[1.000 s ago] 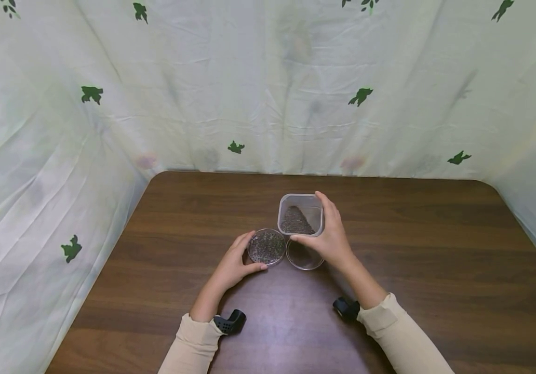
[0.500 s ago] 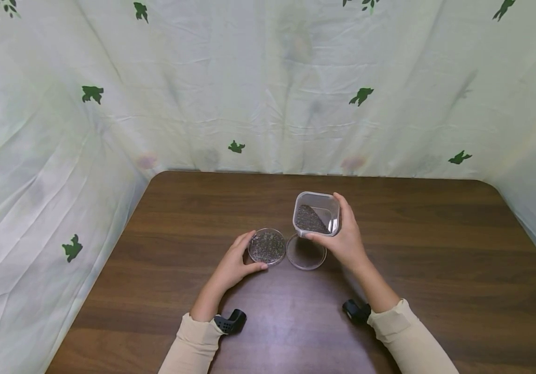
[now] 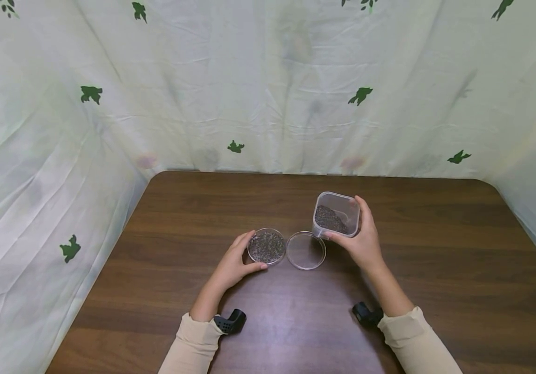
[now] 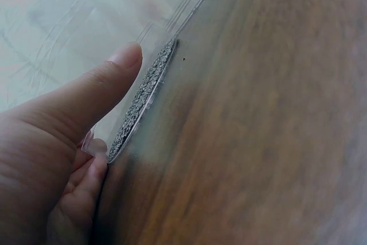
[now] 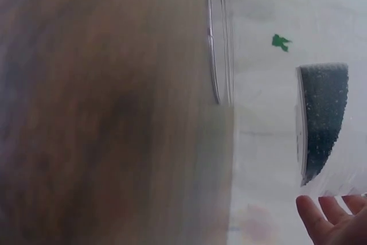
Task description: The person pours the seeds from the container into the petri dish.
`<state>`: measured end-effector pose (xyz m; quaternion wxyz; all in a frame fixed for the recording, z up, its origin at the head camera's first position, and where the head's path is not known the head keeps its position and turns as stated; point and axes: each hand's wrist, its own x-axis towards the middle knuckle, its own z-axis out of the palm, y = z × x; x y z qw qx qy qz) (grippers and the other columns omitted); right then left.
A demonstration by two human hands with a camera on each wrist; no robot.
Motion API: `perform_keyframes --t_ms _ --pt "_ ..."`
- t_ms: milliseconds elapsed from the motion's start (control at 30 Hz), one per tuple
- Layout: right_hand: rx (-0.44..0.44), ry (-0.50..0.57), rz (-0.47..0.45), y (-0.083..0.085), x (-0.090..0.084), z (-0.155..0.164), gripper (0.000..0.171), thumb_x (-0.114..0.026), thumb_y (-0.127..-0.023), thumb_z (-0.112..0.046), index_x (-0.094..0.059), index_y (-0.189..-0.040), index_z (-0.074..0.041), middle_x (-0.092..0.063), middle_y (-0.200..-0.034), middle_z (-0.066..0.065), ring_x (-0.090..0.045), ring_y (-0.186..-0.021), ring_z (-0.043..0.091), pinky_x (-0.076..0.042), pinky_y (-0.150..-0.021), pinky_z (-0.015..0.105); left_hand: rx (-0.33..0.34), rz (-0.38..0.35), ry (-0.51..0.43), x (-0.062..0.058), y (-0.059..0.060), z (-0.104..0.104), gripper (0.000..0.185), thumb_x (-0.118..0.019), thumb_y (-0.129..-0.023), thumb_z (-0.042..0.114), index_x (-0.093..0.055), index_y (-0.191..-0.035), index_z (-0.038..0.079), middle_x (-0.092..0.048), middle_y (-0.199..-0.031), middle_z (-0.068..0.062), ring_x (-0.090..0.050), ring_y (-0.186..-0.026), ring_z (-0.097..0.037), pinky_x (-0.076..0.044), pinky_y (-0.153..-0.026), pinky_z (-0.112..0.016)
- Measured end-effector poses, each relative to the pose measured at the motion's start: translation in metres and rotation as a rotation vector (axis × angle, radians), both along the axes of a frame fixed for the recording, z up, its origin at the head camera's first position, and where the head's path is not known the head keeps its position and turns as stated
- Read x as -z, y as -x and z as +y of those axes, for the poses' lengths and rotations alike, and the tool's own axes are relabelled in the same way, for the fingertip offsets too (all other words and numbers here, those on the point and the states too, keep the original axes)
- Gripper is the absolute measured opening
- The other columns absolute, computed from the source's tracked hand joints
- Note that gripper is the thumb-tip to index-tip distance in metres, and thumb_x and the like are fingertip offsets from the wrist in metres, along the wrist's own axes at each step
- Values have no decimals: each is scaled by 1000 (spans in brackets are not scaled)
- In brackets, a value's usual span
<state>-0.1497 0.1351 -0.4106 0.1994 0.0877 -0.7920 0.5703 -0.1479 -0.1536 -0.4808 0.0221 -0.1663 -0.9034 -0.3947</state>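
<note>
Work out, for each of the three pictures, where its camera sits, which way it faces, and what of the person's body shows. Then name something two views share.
Head: above, looking forward and down at the brown wooden table; both forearms, left hand, right hand.
Left wrist: low by the table, facing along the round clear seed-filled dish; thumb and fingers.
Right wrist: facing the square clear plastic seed container; fingertips only.
Shared: head and left wrist both show the seed-filled dish.

Two bare hands, left hand (image 3: 232,264), right hand (image 3: 363,241), long cream sleeves (image 3: 192,347) ending at the wrists, small black camera unit (image 3: 230,321) strapped under each wrist, ridged black casing
</note>
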Motion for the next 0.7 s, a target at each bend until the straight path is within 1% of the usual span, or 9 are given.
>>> perform_keyframes --t_ms 133,267,433,700 --pt "2 33 11 1 6 7 91 -77 -52 -6 -26 -127 -8 -35 -121 15 -41 -99 33 -33 -80 45 1 -14 1 0 0 0 87 -70 -58 42 -30 -128 8 -35 -124 -7 -31 -113 -18 -25 -92 -36" --pt "18 50 14 0 10 14 91 -77 -52 -5 -26 -127 -8 -36 -120 15 -40 -100 32 -32 -80 45 3 -8 0 0 0 0 88 -70 -57 42 -31 -128 7 -35 -124 -8 -30 -113 -18 -25 -92 -37" --pt "45 71 -14 -3 15 23 91 -76 -53 -5 -25 -128 -11 -35 -121 15 -39 -102 32 -31 -81 45 0 -6 5 2 1 0 88 -70 -57 43 -30 -128 7 -35 -124 -8 -31 -113 -18 -25 -92 -37" --pt "89 80 -49 -5 22 34 90 -75 -55 -5 -23 -128 -10 -33 -123 13 -35 -105 30 -28 -84 44 -2 -11 6 2 1 0 88 -70 -57 43 -30 -128 8 -35 -124 -7 -30 -113 -18 -24 -92 -37"
